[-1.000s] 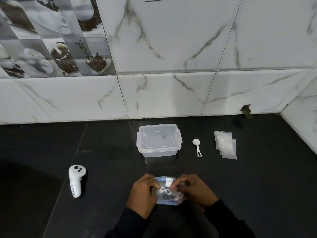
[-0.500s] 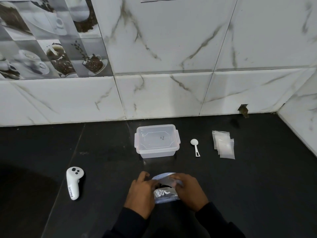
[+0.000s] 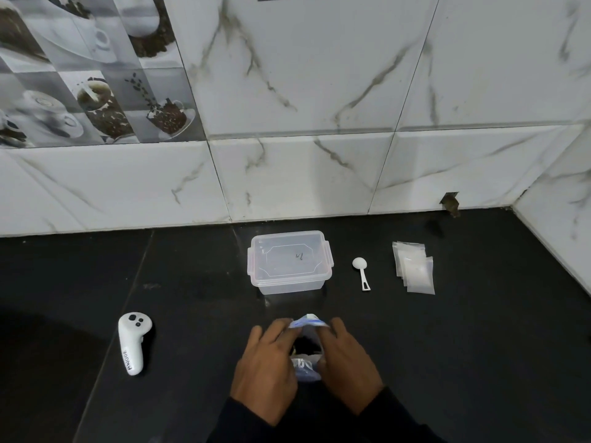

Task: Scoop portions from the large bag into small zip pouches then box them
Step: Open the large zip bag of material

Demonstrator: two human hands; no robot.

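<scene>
Both hands on large bag, black counter, marble-tile wall corner.

Black counter (image 3: 479, 362) meets white marble tiles (image 3: 319, 75) at back and right; coffee-print tiles (image 3: 89, 75) upper left. Large bag (image 3: 307, 324) at near centre, long axis running away from the person, mouth toward the lidded clear box (image 3: 289, 262). Left hand (image 3: 268, 362) and right hand (image 3: 347, 362) pinch its top edges, fingers curled around it. White scoop (image 3: 362, 272) handle points toward the person; small zip pouches (image 3: 414, 271) lie right of it. White controller (image 3: 132, 342) far left.
</scene>
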